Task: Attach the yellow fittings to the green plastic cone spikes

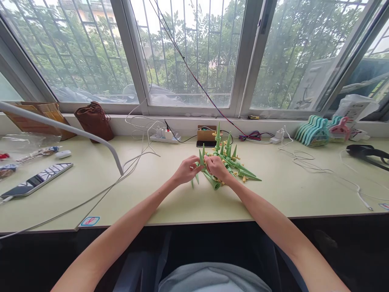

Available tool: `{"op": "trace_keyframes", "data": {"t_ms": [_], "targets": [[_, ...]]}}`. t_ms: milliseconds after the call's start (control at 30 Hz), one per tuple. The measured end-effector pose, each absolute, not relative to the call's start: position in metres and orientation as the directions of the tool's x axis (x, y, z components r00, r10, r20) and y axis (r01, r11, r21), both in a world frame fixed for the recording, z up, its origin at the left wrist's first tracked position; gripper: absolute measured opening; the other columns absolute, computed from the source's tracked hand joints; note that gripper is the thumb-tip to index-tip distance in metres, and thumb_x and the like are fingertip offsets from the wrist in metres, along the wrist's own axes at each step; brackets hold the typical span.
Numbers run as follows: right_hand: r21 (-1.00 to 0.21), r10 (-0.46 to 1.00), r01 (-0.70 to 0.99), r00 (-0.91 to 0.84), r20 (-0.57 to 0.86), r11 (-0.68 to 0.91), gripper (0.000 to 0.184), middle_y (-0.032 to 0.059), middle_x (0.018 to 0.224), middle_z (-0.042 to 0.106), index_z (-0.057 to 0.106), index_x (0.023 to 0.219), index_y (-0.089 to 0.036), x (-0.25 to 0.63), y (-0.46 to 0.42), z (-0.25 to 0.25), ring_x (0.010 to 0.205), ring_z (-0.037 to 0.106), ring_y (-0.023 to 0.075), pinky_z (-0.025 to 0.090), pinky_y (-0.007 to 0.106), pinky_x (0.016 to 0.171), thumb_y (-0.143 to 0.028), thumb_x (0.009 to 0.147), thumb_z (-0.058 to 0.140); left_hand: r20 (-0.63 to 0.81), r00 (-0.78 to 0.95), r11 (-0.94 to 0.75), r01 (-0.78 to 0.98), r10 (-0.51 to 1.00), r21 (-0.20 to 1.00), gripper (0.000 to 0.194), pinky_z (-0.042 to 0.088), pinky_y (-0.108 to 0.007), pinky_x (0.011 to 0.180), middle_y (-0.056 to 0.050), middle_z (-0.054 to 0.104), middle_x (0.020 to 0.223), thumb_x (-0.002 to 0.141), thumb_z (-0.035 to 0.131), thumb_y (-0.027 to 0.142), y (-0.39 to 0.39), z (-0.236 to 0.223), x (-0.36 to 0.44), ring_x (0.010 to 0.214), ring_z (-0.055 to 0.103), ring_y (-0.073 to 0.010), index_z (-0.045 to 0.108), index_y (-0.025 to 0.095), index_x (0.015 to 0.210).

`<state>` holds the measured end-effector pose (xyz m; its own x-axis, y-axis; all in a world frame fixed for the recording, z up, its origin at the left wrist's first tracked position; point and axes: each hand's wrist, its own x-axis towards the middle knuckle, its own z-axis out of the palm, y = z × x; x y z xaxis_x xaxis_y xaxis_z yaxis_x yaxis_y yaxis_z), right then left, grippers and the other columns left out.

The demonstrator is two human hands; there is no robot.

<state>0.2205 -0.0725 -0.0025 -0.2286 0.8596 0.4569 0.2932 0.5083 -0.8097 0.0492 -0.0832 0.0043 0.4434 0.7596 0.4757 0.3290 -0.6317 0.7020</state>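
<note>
Both my hands meet at the middle of the pale green desk (152,202). My left hand (186,170) and my right hand (216,167) are closed together on one green cone-shaped spike with a yellow fitting (201,159), its tip pointing up. Just behind and right of my hands lies a pile of several more green spikes (240,167), some standing upright, some lying flat with tips pointing right.
A phone (36,179) lies at left beside wrapped snacks. White cables (133,162) and a lamp arm (75,132) cross the left side. A power strip (165,137), small box (206,133), brown pouch (95,121), teal clips (313,130) and a black strap (367,152) line the back.
</note>
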Motion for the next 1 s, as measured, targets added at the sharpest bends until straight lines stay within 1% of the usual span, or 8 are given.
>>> {"op": "trace_keyframes", "data": {"t_ms": [133,267,433,600,700,800,867,1000], "targets": [[-0.795,0.859,0.326,-0.229,0.459,0.512,0.054,-0.0031,0.038,0.034,0.036,0.043,-0.021,0.221,-0.072,-0.004,0.04,0.033,0.0098,0.031,0.026,0.05,-0.041,0.093,0.036,0.507,0.46,-0.678,0.383,0.729,0.627,0.02,0.045,-0.019,0.051,-0.004,0.053,0.095,0.088,0.057,0.035,-0.081,0.002,0.048,0.061,0.052,-0.0067,0.065,0.019,0.096],[-0.789,0.86,0.342,-0.219,0.461,0.51,0.055,-0.0032,0.038,0.033,0.036,0.043,-0.021,0.22,-0.07,-0.007,0.041,0.033,0.0102,0.03,0.027,0.05,-0.043,0.094,0.036,0.538,0.473,-0.714,0.404,0.698,0.571,0.014,0.047,-0.019,0.053,-0.005,0.055,0.099,0.088,0.055,0.029,-0.079,-0.001,0.048,0.065,0.054,-0.0081,0.063,0.019,0.093],[-0.806,0.868,0.323,-0.188,0.46,0.497,0.054,-0.003,0.04,0.035,0.035,0.047,-0.022,0.218,-0.068,-0.009,0.042,0.032,0.0106,0.028,0.027,0.049,-0.046,0.094,0.037,0.571,0.44,-0.72,0.421,0.694,0.551,0.011,0.051,-0.021,0.056,-0.006,0.056,0.102,0.088,0.054,0.025,-0.078,-0.003,0.05,0.068,0.055,-0.0094,0.062,0.019,0.093],[-0.818,0.873,0.305,-0.175,0.456,0.488,0.054,-0.0019,0.042,0.038,0.035,0.051,-0.022,0.217,-0.068,-0.009,0.044,0.035,0.0114,0.029,0.027,0.049,-0.052,0.096,0.035,0.566,0.362,-0.672,0.377,0.741,0.638,0.012,0.053,-0.022,0.056,-0.006,0.054,0.105,0.087,0.058,0.029,-0.077,-0.003,0.053,0.068,0.058,-0.0088,0.061,0.019,0.094],[-0.815,0.869,0.301,-0.166,0.467,0.495,0.055,-0.0014,0.045,0.04,0.035,0.053,-0.022,0.216,-0.069,-0.008,0.045,0.037,0.0118,0.031,0.027,0.049,-0.057,0.096,0.034,0.534,0.331,-0.622,0.28,0.778,0.732,0.021,0.054,-0.022,0.05,-0.007,0.054,0.109,0.084,0.063,0.033,-0.077,-0.002,0.054,0.067,0.06,-0.0091,0.059,0.02,0.1],[-0.809,0.861,0.295,-0.145,0.487,0.508,0.056,-0.0013,0.047,0.042,0.036,0.056,-0.022,0.217,-0.071,-0.007,0.047,0.039,0.0122,0.032,0.027,0.05,-0.061,0.096,0.032,0.483,0.291,-0.539,0.155,0.825,0.828,0.032,0.055,-0.024,0.051,-0.007,0.055,0.109,0.08,0.068,0.035,-0.077,0.001,0.054,0.068,0.063,-0.0107,0.054,0.019,0.104],[-0.808,0.856,0.286,-0.124,0.503,0.516,0.055,-0.0017,0.049,0.041,0.036,0.058,-0.022,0.217,-0.071,-0.006,0.047,0.04,0.0123,0.033,0.027,0.05,-0.062,0.096,0.031,0.449,0.239,-0.48,0.091,0.861,0.873,0.036,0.055,-0.026,0.051,-0.005,0.057,0.101,0.079,0.07,0.039,-0.077,0.004,0.055,0.064,0.064,-0.0111,0.052,0.018,0.103],[-0.801,0.846,0.28,-0.103,0.523,0.529,0.056,-0.0017,0.053,0.041,0.036,0.062,-0.022,0.217,-0.071,-0.005,0.048,0.041,0.0122,0.032,0.027,0.049,-0.066,0.095,0.029,0.324,0.202,-0.328,-0.015,0.924,0.945,0.04,0.048,-0.024,0.041,0.003,0.057,0.07,0.082,0.066,0.052,-0.081,0.009,0.057,0.047,0.058,-0.0111,0.047,0.019,0.096]]}}
